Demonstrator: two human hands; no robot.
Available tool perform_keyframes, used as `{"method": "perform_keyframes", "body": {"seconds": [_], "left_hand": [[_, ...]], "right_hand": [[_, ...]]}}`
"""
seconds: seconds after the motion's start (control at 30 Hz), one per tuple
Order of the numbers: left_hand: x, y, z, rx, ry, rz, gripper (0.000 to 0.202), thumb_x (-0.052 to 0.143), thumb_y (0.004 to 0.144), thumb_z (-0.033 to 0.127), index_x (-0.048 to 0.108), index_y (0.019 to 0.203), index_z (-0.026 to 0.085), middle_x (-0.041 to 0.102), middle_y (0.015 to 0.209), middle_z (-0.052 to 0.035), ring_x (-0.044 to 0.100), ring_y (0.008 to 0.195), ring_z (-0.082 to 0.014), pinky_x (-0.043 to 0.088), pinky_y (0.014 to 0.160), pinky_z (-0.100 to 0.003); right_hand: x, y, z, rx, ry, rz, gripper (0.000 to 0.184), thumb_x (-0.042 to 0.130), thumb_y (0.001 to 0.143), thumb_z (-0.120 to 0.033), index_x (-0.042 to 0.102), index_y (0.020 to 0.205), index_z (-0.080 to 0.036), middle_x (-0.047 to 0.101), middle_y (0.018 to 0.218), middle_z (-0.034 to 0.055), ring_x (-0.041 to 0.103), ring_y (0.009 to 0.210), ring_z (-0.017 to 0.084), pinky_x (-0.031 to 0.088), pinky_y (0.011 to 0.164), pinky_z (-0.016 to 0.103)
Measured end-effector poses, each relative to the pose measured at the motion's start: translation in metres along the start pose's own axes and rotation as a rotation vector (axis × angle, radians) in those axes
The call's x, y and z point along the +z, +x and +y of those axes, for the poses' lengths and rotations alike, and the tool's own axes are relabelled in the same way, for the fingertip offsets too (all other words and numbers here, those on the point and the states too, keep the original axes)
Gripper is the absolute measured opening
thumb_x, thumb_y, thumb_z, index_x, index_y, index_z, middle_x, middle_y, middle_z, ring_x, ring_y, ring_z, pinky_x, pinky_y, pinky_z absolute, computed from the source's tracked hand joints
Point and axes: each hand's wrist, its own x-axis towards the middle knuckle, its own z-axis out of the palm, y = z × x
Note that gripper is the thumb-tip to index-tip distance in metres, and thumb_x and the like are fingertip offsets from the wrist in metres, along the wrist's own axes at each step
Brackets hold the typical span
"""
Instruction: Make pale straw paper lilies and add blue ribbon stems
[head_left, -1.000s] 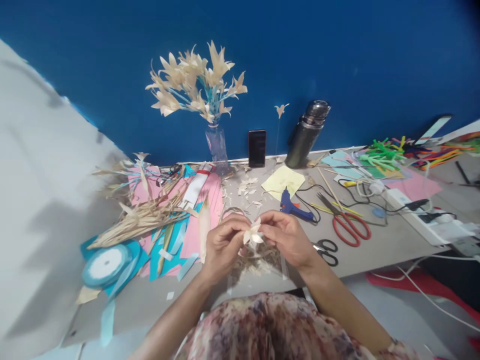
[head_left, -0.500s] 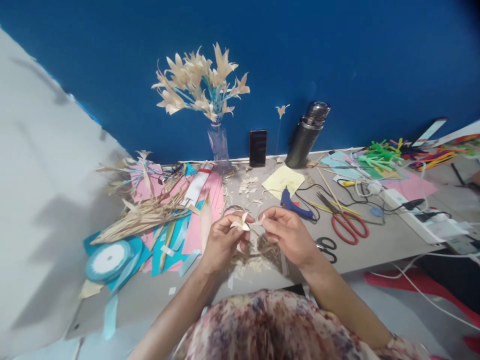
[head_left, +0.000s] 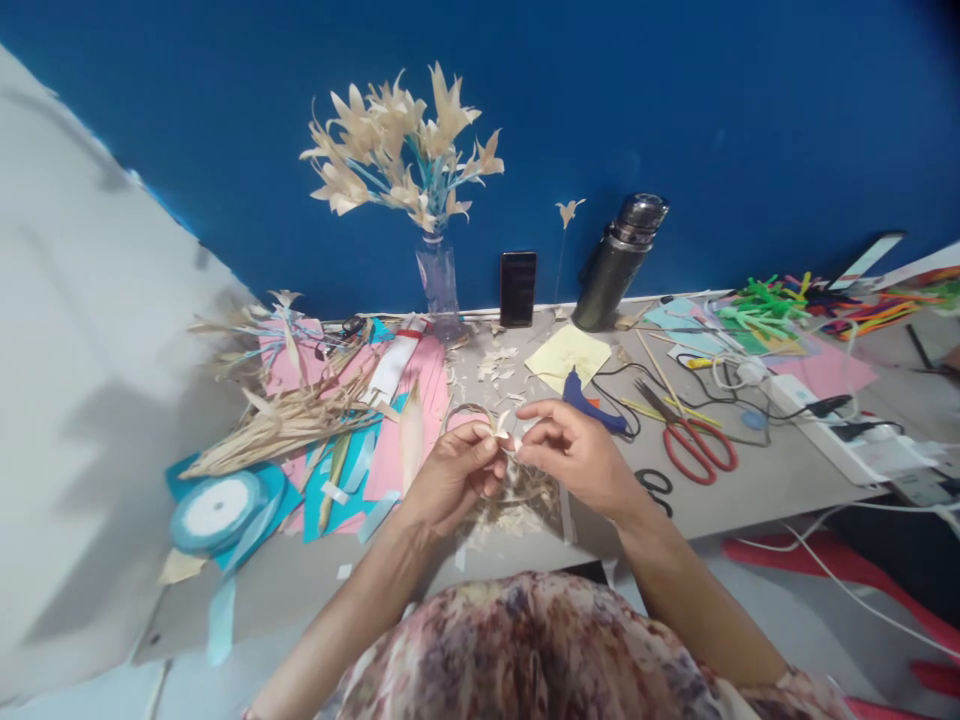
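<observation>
My left hand [head_left: 454, 472] and my right hand [head_left: 574, 452] meet above the near middle of the grey table [head_left: 750, 490]. Both pinch a small cream husk flower [head_left: 501, 427] between their fingertips, so both hands are closed. Only a few pale petals show above the fingers. Beneath the hands lies a heap of husk scraps [head_left: 517, 500] on a clear sheet.
A vase of cream husk flowers [head_left: 409, 150] stands at the blue wall, beside a phone [head_left: 517, 288] and a dark flask [head_left: 619, 262]. Dried husks [head_left: 285, 425], pink and blue paper, a ribbon spool [head_left: 216, 510], glue gun [head_left: 589, 400], red scissors [head_left: 694, 440], black scissors [head_left: 654, 485] and cables [head_left: 817, 410] lie around.
The two hands have risen slightly and closed tighter on the flower; less of its petals shows now. The view has shifted a little.
</observation>
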Motion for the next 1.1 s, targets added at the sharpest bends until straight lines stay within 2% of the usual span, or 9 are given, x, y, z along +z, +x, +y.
{"method": "perform_keyframes", "body": {"seconds": [0.13,0.3,0.47,0.6,0.73,0.83,0.97,1.03,1.1], "left_hand": [[0.000,0.001,0.003,-0.124,0.029,-0.026,0.034,0.093,0.064,0.028,0.066,0.078,0.012,0.068,0.078,-0.0038,0.057,0.055,-0.0074,0.041,0.044,-0.016],[-0.001,0.003,0.000,-0.192,0.021,-0.059,0.032,0.092,0.065,0.029,0.067,0.077,0.013,0.065,0.069,-0.0017,0.055,0.052,-0.0072,0.042,0.046,-0.016],[-0.003,0.008,-0.006,-0.146,0.089,-0.022,0.034,0.092,0.066,0.030,0.066,0.077,0.013,0.063,0.059,-0.0003,0.056,0.049,-0.0080,0.045,0.047,-0.016],[-0.002,0.014,-0.005,-0.165,0.002,-0.018,0.032,0.089,0.071,0.031,0.063,0.079,0.014,0.055,0.053,0.0042,0.049,0.043,-0.0052,0.041,0.044,-0.014],[0.000,0.022,0.001,-0.201,-0.077,-0.001,0.030,0.087,0.073,0.025,0.061,0.082,0.016,0.052,0.056,0.0066,0.049,0.043,-0.0051,0.043,0.043,-0.015],[0.000,0.031,0.007,-0.189,-0.121,0.059,0.024,0.085,0.075,0.018,0.061,0.080,0.014,0.056,0.059,0.0043,0.054,0.048,-0.0058,0.047,0.047,-0.014],[-0.005,0.047,0.015,-0.138,-0.022,0.181,0.017,0.081,0.078,0.013,0.064,0.078,0.012,0.067,0.068,-0.0031,0.067,0.063,-0.0117,0.057,0.058,-0.019],[-0.008,0.057,0.020,-0.090,0.043,0.220,0.016,0.080,0.079,0.013,0.065,0.076,0.011,0.069,0.068,-0.0047,0.069,0.066,-0.0128,0.058,0.061,-0.019],[-0.008,0.069,0.025,-0.040,0.085,0.226,0.016,0.081,0.079,0.015,0.066,0.075,0.011,0.071,0.069,-0.0050,0.068,0.063,-0.0118,0.057,0.061,-0.019]], "right_hand": [[-0.010,0.002,-0.004,-0.077,-0.231,-0.096,0.033,0.069,0.083,-0.022,0.065,0.115,-0.026,0.076,0.078,-0.0030,0.063,0.067,0.015,0.042,0.064,0.026],[-0.016,0.007,-0.006,-0.037,-0.180,-0.201,0.034,0.068,0.083,-0.022,0.063,0.116,-0.024,0.075,0.077,-0.0023,0.065,0.067,0.016,0.044,0.065,0.025],[-0.014,0.009,0.001,-0.012,-0.116,-0.205,0.038,0.069,0.081,-0.022,0.063,0.119,-0.022,0.072,0.076,-0.0026,0.063,0.065,0.014,0.042,0.061,0.023],[-0.015,0.008,0.006,-0.015,-0.085,-0.150,0.041,0.069,0.081,-0.022,0.063,0.121,-0.021,0.072,0.079,-0.0013,0.061,0.066,0.013,0.044,0.062,0.023],[-0.027,0.008,0.010,0.019,-0.138,-0.119,0.035,0.068,0.081,-0.027,0.067,0.116,-0.019,0.074,0.081,0.0005,0.061,0.065,0.013,0.045,0.063,0.024],[-0.045,0.013,0.022,0.039,-0.349,-0.011,0.028,0.064,0.086,-0.030,0.069,0.111,-0.020,0.075,0.088,0.0020,0.064,0.071,0.016,0.047,0.068,0.027],[-0.070,0.021,0.047,0.023,-0.898,0.199,0.026,0.067,0.087,-0.027,0.069,0.112,-0.019,0.074,0.106,0.0097,0.064,0.098,0.027,0.046,0.085,0.035],[-0.078,0.023,0.059,0.043,-1.097,0.207,0.032,0.069,0.086,-0.028,0.067,0.116,-0.016,0.071,0.111,0.0139,0.060,0.107,0.031,0.044,0.089,0.038],[-0.083,0.023,0.067,0.070,-1.190,0.182,0.036,0.069,0.087,-0.029,0.065,0.119,-0.014,0.069,0.111,0.0146,0.058,0.106,0.031,0.043,0.090,0.038]]}}
